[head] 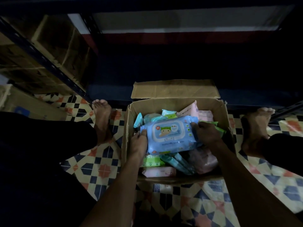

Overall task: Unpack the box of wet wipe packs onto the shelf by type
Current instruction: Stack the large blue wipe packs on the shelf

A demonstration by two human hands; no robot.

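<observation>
Blue pack (pixel 172 134): lies across the open box (pixel 129 128), between both hands.
Left hand (pixel 138 145): grip curled on its left end.
Right hand (pixel 205 133): grip curled on its right end.

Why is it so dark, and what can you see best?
Head view: dim all round, the shelf nearly black; the blue wet wipe pack held by the left hand and right hand over the cardboard box shows clearest; wide lens bends the edges.
</observation>
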